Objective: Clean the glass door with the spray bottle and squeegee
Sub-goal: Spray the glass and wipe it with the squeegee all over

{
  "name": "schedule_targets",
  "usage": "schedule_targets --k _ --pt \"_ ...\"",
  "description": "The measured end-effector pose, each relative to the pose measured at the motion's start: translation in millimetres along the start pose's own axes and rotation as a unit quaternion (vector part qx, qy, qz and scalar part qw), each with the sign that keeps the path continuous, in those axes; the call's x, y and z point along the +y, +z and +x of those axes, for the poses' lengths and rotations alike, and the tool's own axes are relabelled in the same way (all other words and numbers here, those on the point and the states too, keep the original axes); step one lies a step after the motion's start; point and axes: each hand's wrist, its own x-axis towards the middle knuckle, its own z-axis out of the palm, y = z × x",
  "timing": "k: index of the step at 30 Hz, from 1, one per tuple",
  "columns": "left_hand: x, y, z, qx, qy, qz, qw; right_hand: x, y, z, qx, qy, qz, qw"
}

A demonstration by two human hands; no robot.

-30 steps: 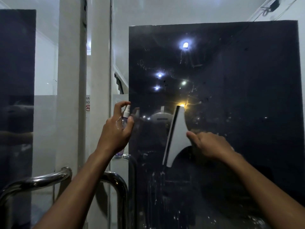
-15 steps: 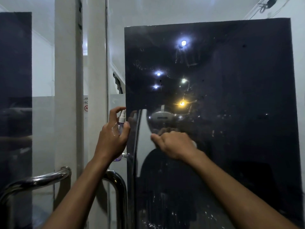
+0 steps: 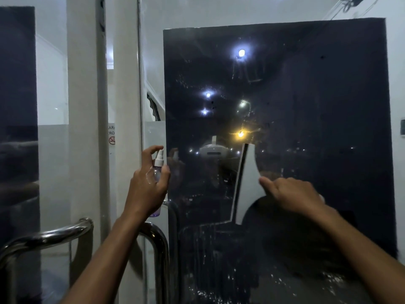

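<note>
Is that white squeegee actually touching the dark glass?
Touching. In the head view the squeegee, held by the right hand, has its dark blade edge flat on the glass door, with a wet streak ending at its lower tip.

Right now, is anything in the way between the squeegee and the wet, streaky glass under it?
Nothing visible. The right hand holds the squeegee against the glass door; the streaky patch below is bare. The left hand keeps the spray bottle off to the side.
</note>
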Motion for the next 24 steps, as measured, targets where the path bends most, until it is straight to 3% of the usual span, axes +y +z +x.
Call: schedule_targets --k 4,9,16,24 --pt "0.7 -2.4 6.0 0.004 0.004 -0.001 1.000 1.3 -19.8 0.5 0.048 0.000 0.046 0.998" --pt "12.4 -11.5 34.3 0.025 0.018 0.011 0.999 -75.4 -53.2 33.5 0.063 -0.075 0.049 0.994" --pt "28.4 -28.0 86.8 0.086 0.040 0.031 0.995 -154.8 -66.1 71.3 0.043 -0.171 0.046 0.983" --pt "22.8 -33.9 102.0 0.129 0.057 0.051 0.989 -190.5 -70.7 112.1 0.033 -0.178 0.010 0.984"
